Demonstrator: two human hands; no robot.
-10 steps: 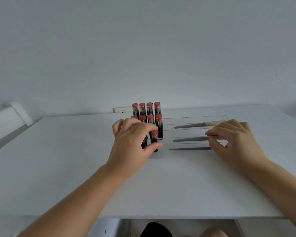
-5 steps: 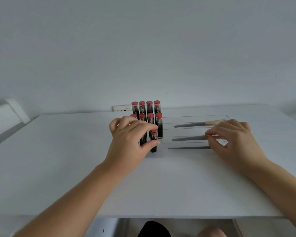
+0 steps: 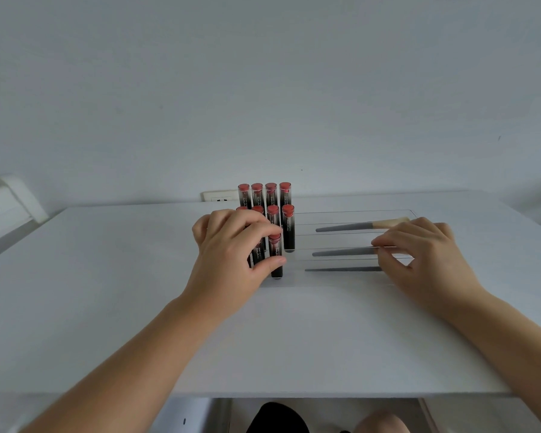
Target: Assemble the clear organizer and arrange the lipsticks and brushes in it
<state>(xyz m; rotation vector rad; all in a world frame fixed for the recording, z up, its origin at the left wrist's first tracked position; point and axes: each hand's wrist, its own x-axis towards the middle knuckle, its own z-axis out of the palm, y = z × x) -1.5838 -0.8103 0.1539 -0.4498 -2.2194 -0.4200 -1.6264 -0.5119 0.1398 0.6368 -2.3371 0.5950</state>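
Observation:
A clear organizer (image 3: 353,211) lies on the white table. Its left part holds several black lipsticks with red tops (image 3: 271,195), standing upright in rows. My left hand (image 3: 231,264) is over the front row, with thumb and fingers closed on the front lipstick (image 3: 275,250); it hides the lipsticks to the left of that one. Three grey-handled brushes lie in the right slots: the far brush (image 3: 347,227), the middle brush (image 3: 341,252) and the near brush (image 3: 341,269). My right hand (image 3: 425,257) pinches the right end of the middle brush and hides the heads of both nearer brushes.
The white table (image 3: 107,292) meets a plain wall at the back, where a wall socket (image 3: 217,196) sits behind the lipsticks. A white ledge (image 3: 10,201) is at the far left. The table's near edge runs just above my knees.
Almost nothing has moved. Both hands keep their hold, and the view has shifted slightly.

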